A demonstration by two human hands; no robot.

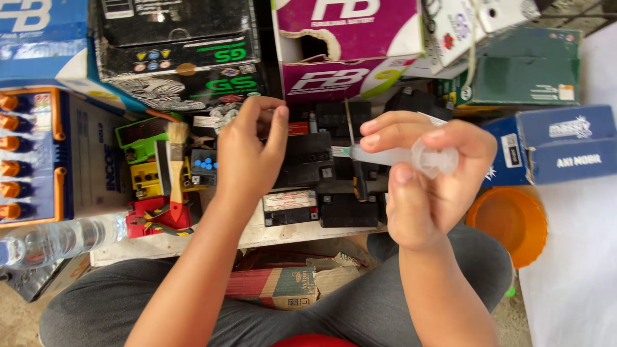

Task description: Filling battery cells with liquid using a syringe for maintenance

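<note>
The right hand (427, 183) grips a clear plastic syringe (411, 157) above the black batteries (308, 160) on the counter (257, 234). The left hand (247, 154) hovers, fingers pinched on nothing visible. A loose squeeze could spill fluid onto the grey-trousered lap (360, 308).

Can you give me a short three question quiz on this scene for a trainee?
1. True or false: the right hand holds a clear plastic syringe.
2. Which lies to the left of the left hand? A) a paintbrush B) an orange bowl C) a blue box
3. Fill in: at the far left edge a clear plastic ____ lies on its side.

Key
1. True; the fingers pinch it near its wide end.
2. A; the bowl and the blue box sit to the right.
3. Bottle.
</note>
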